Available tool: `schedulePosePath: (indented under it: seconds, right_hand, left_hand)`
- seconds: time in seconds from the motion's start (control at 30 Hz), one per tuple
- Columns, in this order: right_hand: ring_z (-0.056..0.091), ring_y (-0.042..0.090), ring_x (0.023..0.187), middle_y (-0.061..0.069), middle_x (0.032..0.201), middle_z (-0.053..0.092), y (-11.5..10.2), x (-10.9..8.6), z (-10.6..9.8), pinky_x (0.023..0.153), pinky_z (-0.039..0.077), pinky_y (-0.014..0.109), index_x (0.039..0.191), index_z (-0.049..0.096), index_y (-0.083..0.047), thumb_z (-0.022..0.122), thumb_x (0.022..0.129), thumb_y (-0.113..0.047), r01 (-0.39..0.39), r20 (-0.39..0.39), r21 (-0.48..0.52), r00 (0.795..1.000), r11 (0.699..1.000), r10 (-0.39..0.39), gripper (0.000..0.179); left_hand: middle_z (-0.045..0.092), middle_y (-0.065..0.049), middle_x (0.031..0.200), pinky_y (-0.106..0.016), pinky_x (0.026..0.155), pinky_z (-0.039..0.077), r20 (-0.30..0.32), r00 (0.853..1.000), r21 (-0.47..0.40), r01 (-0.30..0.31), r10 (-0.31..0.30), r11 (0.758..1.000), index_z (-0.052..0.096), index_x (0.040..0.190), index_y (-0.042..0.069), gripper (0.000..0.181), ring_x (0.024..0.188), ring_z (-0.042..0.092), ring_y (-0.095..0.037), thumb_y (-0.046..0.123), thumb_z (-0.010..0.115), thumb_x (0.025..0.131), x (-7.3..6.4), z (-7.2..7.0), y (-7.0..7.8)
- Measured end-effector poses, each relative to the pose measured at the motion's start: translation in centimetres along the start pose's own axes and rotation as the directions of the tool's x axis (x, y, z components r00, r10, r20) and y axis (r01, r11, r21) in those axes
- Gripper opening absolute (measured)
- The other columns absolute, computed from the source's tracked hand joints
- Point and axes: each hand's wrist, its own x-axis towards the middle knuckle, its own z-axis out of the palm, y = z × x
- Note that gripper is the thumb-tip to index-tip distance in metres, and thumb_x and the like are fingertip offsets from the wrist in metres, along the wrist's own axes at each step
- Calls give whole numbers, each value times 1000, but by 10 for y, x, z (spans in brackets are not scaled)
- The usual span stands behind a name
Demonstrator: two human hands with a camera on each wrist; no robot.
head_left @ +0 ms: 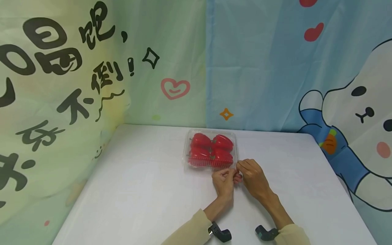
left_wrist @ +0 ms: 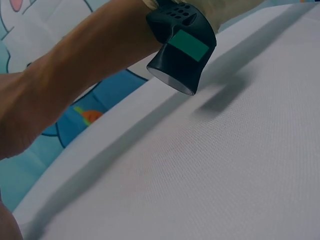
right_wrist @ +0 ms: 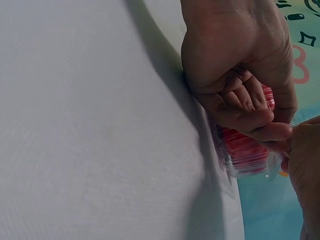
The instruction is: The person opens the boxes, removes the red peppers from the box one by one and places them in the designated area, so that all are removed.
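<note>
A clear plastic box [head_left: 185,149] holding several red bell peppers [head_left: 223,143] sits near the back of the white table. Both hands meet at its front right corner. My left hand [head_left: 223,182] has curled fingers, with thumb and forefinger pinching at the box's corner edge. From the right, my right hand [head_left: 252,175] bends its fingers onto the same corner and appears to pinch the edge there. In the right wrist view the left hand [right_wrist: 235,60] partly covers the box; the exact contact is hidden between the fingertips. The left wrist view shows the right forearm [left_wrist: 95,55], not the box.
The white tabletop [head_left: 147,190] stretches around the box. Printed cloth [head_left: 245,68] hangs behind the table and at both sides. Dark wrist devices sit on the left wrist [head_left: 221,233] and right wrist [head_left: 265,233], close above the table.
</note>
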Motion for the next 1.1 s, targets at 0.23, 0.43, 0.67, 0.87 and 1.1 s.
schedulePosePath:
  seconds: [0.23, 0.43, 0.67, 0.87, 1.1]
  right_hand:
    - [63, 29, 82, 14, 87, 74, 1, 0, 1, 70, 55, 42, 89, 72, 3, 74, 64, 33, 9, -11, 3, 1000, 1000, -9, 39]
    - [63, 30, 82, 15, 87, 74, 1, 0, 2, 70, 54, 42, 90, 72, 3, 73, 65, 33, 9, -9, 7, 1000, 1000, -8, 38]
    - [63, 31, 84, 16, 89, 76, 1, 0, 2, 72, 56, 43, 92, 73, 4, 77, 64, 32, -1, 4, 3, 1000, 1000, 1, 39]
    - [63, 31, 84, 16, 89, 75, 1, 0, 4, 73, 55, 43, 92, 73, 4, 78, 63, 33, 0, 2, 13, 1000, 1000, 0, 41]
    - [64, 32, 85, 17, 90, 76, 2, 0, 3, 74, 56, 44, 93, 73, 4, 76, 64, 32, -1, 11, 15, 1000, 1000, 1, 40]
  left_hand:
    - [69, -45, 75, -15, 47, 53, 2, 999, 4, -32, 32, 999, 76, 84, -18, 15, 48, 65, -3, -9, 68, 92, 0, 1, 0]
    - [69, -45, 76, -15, 47, 54, -11, 999, 13, -37, 38, 999, 77, 84, -17, 15, 48, 65, -3, -8, 69, 93, 0, 2, -1]
    - [68, -48, 78, -15, 47, 54, -15, 999, -17, -35, 35, 999, 76, 84, -18, 14, 49, 66, -3, -8, 69, 92, 1, 2, -2]
    - [69, -47, 78, -15, 47, 54, -23, 999, -16, -38, 38, 999, 76, 84, -18, 14, 50, 66, -3, -8, 70, 92, 1, 2, -1]
    - [70, -45, 78, -15, 48, 55, -21, 999, -19, -34, 33, 999, 77, 86, -17, 12, 51, 66, -3, -9, 71, 92, 1, 2, 0]
